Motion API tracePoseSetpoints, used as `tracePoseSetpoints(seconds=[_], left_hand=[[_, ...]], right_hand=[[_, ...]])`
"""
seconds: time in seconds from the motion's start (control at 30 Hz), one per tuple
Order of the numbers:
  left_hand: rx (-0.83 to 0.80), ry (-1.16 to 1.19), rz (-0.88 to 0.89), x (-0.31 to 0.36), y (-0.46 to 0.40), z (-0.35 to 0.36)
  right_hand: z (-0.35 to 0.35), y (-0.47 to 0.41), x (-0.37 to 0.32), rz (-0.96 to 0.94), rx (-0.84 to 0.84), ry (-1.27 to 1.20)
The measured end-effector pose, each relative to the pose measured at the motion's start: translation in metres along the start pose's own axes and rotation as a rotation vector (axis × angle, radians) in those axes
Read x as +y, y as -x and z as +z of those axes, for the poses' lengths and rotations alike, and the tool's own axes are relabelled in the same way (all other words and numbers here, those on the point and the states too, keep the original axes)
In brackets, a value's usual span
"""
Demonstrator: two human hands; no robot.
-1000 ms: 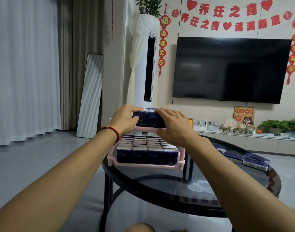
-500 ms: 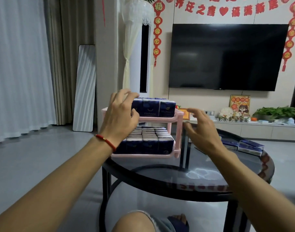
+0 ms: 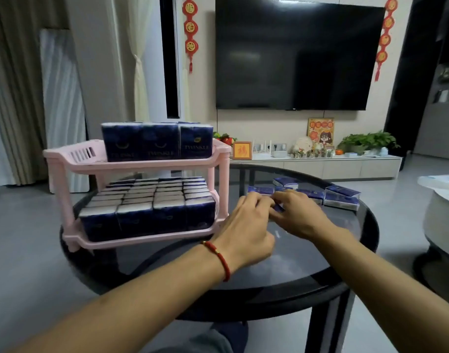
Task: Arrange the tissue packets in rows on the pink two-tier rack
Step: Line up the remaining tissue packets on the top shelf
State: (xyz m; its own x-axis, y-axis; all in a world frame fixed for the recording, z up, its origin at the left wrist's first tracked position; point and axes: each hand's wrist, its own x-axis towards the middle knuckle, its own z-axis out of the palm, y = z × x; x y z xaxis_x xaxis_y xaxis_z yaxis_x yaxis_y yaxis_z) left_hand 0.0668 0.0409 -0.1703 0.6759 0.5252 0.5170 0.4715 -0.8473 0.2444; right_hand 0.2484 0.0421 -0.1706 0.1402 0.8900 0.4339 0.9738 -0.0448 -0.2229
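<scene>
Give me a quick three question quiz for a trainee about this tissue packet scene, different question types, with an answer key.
1. True or false: the lower tier of the pink rack is packed with tissue packets.
2. Where do both hands reach? A) upper tier B) loose packets on the glass table C) the TV
3. Fill in: the front row on the upper tier shows ___ packets.

Key: 1 true; 2 B, left hand and right hand meet right of the rack; 3 three.

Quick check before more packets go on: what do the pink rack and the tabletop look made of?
Pink rack: apparently moulded plastic, matte, with slotted side walls and rounded one-piece edges. Tabletop: probably dark tinted glass, glossy; it reflects light and the frame bars show through it.
</scene>
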Motion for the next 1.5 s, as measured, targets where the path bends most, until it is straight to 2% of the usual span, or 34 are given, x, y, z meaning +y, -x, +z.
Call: tracePoseSetpoints(seconds=[0.1,0.27,0.37,0.43,0.47,0.53,0.63,0.83,0.97,1.1,1.27,1.4,1.5], left_hand=[[-0.045,0.043,-0.081,-0.005,-0.015,0.014],[-0.056,0.074,-0.039,-0.009,-0.006,0.017],[-0.037,0.024,-0.004,-0.004,-0.001,0.016],[0.003,0.0,0.007,-0.005,0.002,0.015],[0.015,-0.003,0.017,-0.005,0.003,0.014],[0.023,0.001,0.036,-0.005,0.004,0.014],[0.032,0.065,0.045,-0.008,0.005,0.011],[0.109,0.202,0.014,-0.003,0.015,-0.001],[0.124,0.275,-0.016,-0.003,0.017,-0.004],[0.081,0.279,-0.066,-0.005,0.015,-0.006],[-0.013,0.234,-0.072,-0.004,0.019,-0.006],[0.081,0.256,-0.042,-0.003,0.019,-0.006],[0.036,0.291,-0.01,0.0,0.021,-0.008]], right_hand=[[0.001,0.007,0.005,-0.036,-0.002,-0.101],[-0.015,0.033,0.0,-0.012,0.016,-0.362],[-0.018,0.036,0.006,0.09,0.146,-0.424],[-0.02,0.027,0.024,0.239,0.294,-0.318],[-0.021,0.024,0.037,0.292,0.292,-0.162],[-0.022,0.021,0.063,0.377,0.127,0.12],[-0.018,0.02,0.084,0.474,-0.023,0.133],[-0.023,0.043,0.064,0.414,0.028,0.11],[-0.033,0.074,0.042,0.27,0.062,0.144],[-0.05,0.098,0.022,0.1,0.038,-0.045],[-0.049,0.11,0.015,0.158,-0.072,-0.153],[-0.057,0.118,0.011,0.091,-0.001,-0.234],[-0.061,0.122,-0.001,0.035,0.053,-0.328]])
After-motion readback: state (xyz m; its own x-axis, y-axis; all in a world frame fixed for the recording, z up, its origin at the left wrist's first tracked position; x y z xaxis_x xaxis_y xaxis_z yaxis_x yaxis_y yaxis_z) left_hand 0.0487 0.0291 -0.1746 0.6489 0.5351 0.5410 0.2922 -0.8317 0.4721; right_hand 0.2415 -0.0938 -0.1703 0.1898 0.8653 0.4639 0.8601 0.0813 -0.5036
